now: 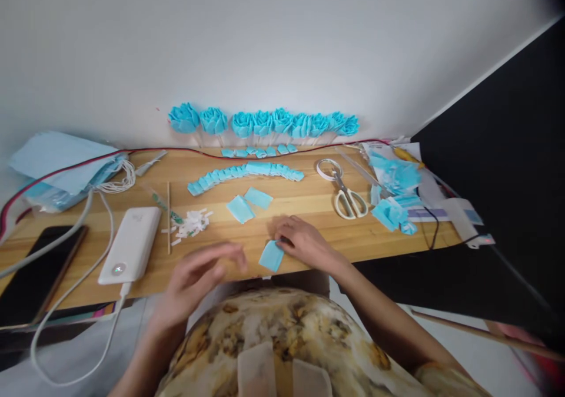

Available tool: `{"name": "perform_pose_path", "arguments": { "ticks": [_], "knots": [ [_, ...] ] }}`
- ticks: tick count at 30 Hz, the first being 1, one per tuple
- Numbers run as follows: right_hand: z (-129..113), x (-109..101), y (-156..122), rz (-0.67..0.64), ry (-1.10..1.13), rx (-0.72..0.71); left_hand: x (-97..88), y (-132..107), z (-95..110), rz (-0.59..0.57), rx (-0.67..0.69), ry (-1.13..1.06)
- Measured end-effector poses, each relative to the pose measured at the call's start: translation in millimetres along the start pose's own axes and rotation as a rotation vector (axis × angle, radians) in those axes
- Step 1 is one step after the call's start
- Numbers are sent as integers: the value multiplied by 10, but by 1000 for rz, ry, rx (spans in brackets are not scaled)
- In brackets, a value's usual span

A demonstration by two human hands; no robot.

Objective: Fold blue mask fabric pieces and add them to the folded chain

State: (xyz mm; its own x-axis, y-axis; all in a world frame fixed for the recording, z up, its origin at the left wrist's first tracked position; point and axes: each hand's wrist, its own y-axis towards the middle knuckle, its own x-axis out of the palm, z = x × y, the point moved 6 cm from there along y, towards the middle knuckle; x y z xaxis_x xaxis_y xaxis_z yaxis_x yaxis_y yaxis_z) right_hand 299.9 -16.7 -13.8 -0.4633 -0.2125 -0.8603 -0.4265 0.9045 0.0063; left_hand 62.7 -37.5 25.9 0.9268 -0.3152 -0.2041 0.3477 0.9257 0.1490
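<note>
My right hand [305,244] rests at the table's front part, fingers bent together at the top right corner of a small light-blue fabric piece [271,257]. The fingertips are partly hidden. To the left, my left hand [196,279] hovers over the table edge, slightly blurred, thumb and fingers apart with nothing between them. Beyond the hands lie two more blue pieces [241,209] [259,198]. An arc of overlapping blue pieces [220,177] curves behind those. Left of the middle is a pile of small white strips [194,223].
Several blue fabric flowers [263,123] on sticks lean against the wall. Scissors [348,201] and a tape roll [327,169] lie at right, near blue scraps [392,176]. At left are a white power bank [131,245], a phone [42,270], cables and blue sheets [62,155].
</note>
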Motion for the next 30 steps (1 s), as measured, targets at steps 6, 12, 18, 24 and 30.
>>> {"name": "perform_pose_path", "arguments": {
  "ticks": [6, 12, 18, 24, 30],
  "knots": [
    [332, -340, 303, 123, 296, 133, 298, 506, -392, -55, 284, 685],
    [519, -444, 944, 92, 659, 21, 410, 560, -438, -105, 415, 675],
    [631, -243, 1054, 66, 985, 33, 246, 534, -329, 62, 323, 471],
    [654, -160, 971, 31, 995, 35, 213, 530, -273, 102, 247, 317],
    [594, -187, 971, 31, 988, 35, 198, 551, -417, 122, 89, 155]
  ]
}}
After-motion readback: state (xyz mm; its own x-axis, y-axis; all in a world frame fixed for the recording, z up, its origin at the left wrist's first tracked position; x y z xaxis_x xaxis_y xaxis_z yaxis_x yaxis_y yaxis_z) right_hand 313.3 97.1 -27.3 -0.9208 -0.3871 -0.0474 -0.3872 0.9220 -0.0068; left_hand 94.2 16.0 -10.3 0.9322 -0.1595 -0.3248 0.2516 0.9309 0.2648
